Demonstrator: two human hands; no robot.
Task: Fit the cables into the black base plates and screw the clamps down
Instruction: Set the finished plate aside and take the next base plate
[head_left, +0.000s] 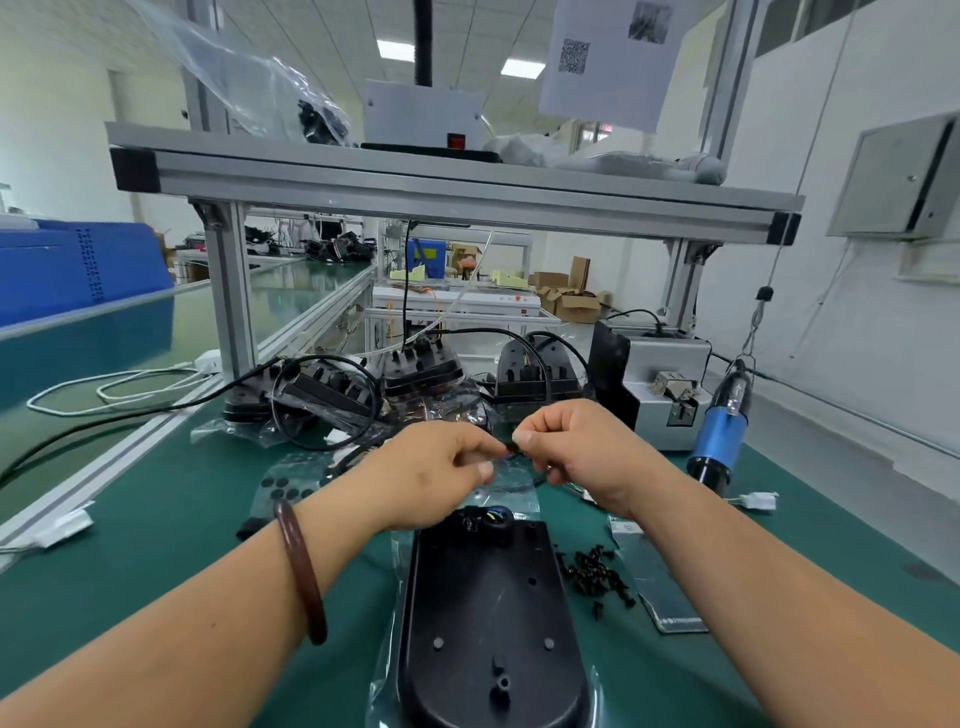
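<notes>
From the head view, your left hand (441, 462) and right hand (571, 447) both pinch what seems a thin black cable (510, 452) between them. Just below, the black base plate (488, 613) lies flat on a clear bag (385, 667), loose screws (595, 571) beside its right edge.

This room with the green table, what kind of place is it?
Probably a factory assembly line: an aluminium-framed workbench, a blue electric screwdriver, a pile of black screws, and black base plates lined up behind.
</notes>
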